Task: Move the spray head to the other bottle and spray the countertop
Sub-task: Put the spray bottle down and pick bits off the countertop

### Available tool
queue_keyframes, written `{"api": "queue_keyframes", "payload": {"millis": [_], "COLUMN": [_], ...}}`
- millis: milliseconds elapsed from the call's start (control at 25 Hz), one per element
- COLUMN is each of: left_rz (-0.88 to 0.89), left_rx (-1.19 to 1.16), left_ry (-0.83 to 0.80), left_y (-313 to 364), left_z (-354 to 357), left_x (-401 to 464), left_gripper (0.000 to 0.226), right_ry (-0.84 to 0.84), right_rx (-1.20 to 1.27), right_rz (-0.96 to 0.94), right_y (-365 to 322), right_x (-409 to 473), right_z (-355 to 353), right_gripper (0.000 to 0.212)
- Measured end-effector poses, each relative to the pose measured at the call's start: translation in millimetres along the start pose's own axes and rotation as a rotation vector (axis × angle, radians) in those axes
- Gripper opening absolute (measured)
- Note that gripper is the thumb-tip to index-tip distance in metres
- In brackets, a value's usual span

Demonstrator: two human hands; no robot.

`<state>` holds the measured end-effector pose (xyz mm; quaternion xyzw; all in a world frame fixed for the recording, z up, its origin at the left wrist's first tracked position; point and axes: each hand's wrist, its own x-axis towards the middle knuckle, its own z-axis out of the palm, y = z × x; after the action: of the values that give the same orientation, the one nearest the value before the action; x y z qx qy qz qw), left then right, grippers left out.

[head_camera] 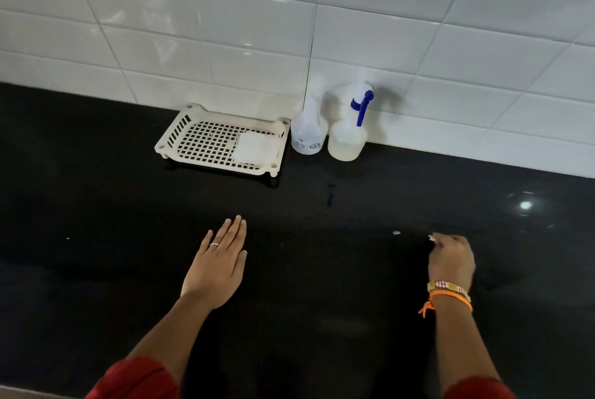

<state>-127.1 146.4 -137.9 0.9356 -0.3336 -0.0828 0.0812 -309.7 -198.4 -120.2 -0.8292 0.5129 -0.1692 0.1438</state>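
The left hand [219,265] was laid flat, palm down, over the glossy black surface [322,269], fingers [233,231] extended and pressed together, a ring worn on one. The right hand [450,261] was curled loosely, fingers bent under, holding nothing; thread bracelets [449,294] were seen at the wrist. The spray head [362,102], white with a blue trigger, was seated on the translucent right bottle [347,142]. The labelled bottle [308,134] stood just beside it, against the white-tiled wall [225,28], next to a cream perforated plastic tray [212,141].
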Motion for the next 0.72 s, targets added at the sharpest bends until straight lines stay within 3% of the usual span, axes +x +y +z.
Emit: {"api": "queue_keyframes", "payload": {"millis": [40, 120, 200, 320, 400, 480, 600, 720], "left_rz": [-0.001, -0.008, 0.002, 0.006, 0.008, 0.009, -0.004, 0.006], "left_rx": [0.004, 0.003, 0.008, -0.007, -0.007, -0.005, -0.023, -0.028], "left_ry": [-0.004, -0.007, -0.001, -0.026, -0.024, -0.012, -0.008, 0.0], "left_y": [-0.1, -1.6, -2.2, -1.8, -0.3, -0.8, -0.6, -0.5], "left_z": [0.1, 1.9, 2.5, 0.2, -1.0, -0.5, 2.1, 0.2], "left_x": [0.0, 0.2, 0.1, -0.4, 0.4, -0.5, -0.5, -0.2], "left_gripper": [0.065, 0.063, 0.067, 0.069, 0.069, 0.07, 0.07, 0.07], "right_ry": [0.018, 0.0, -0.127, -0.4, -0.436, -0.38, -0.19, -0.132], "right_rx": [-0.005, 0.074, 0.178, 0.063, 0.072, 0.097, 0.108, 0.091], "right_rz": [0.06, -0.05, -0.327, -0.801, -0.911, -0.793, -0.467, -0.245], "right_y": [-12.0, -69.1, -138.2, -210.9, -208.8, -175.9, -102.0, -92.2], "right_x": [-0.5, -13.8, -44.0, -113.7, -112.6, -75.9, -12.2, -12.7], "right_z": [7.7, 36.3, 68.2, 83.3, 78.9, 69.6, 48.5, 39.3], "right_gripper": [0.026, 0.025, 0.026, 0.027, 0.029, 0.033, 0.033, 0.026]}}
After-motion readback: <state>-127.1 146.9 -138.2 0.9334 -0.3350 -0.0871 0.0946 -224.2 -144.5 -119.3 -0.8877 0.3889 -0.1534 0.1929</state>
